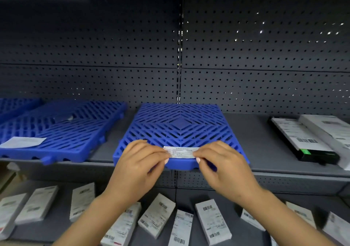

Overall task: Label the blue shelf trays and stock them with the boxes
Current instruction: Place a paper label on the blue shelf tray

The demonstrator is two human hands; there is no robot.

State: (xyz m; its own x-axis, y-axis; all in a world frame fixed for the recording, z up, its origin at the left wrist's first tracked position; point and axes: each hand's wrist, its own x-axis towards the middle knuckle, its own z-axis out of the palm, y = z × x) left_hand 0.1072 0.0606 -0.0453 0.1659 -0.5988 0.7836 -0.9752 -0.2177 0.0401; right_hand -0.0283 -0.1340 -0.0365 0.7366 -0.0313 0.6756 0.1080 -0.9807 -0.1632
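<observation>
A blue slatted tray [180, 124] lies on the grey shelf straight ahead. A narrow white label [180, 152] sits along its front edge. My left hand [140, 162] pinches the label's left end and my right hand [223, 162] pinches its right end. To the left lies a second blue tray [72, 132] with a white label [22, 142] on its near left corner. Several white boxes [212, 221] with barcodes lie on the lower shelf beneath my arms.
A black box [303, 141] and a white box [329, 130] lie on the right of the upper shelf [255, 138]. A third blue tray [15, 105] shows at the far left. Grey pegboard [246, 56] backs the shelving.
</observation>
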